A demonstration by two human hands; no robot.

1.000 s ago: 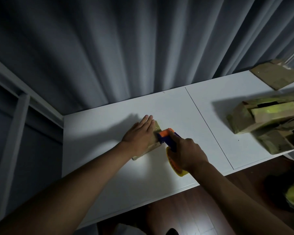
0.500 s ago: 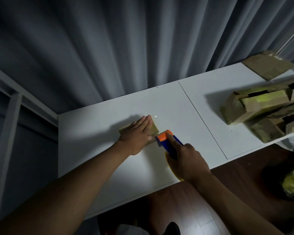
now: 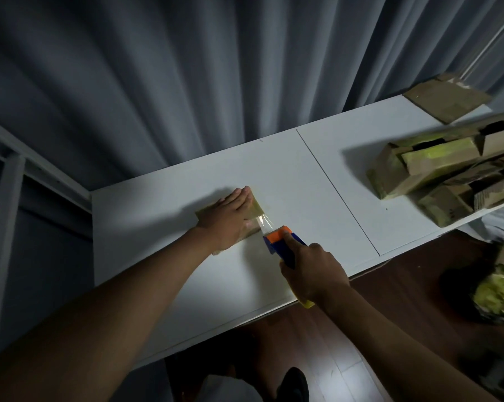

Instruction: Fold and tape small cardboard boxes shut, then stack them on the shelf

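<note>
The right hand (image 3: 311, 274) curls round the tape dispenser (image 3: 284, 245) near the bench's (image 3: 317, 181) front edge, a clear strip of tape (image 3: 262, 223) running to the small cardboard box (image 3: 255, 206). The left hand (image 3: 226, 217) lies flat on the box mid-bench, fingers straight and together. The box looks light and crushable; pressing its top seems best
</note>
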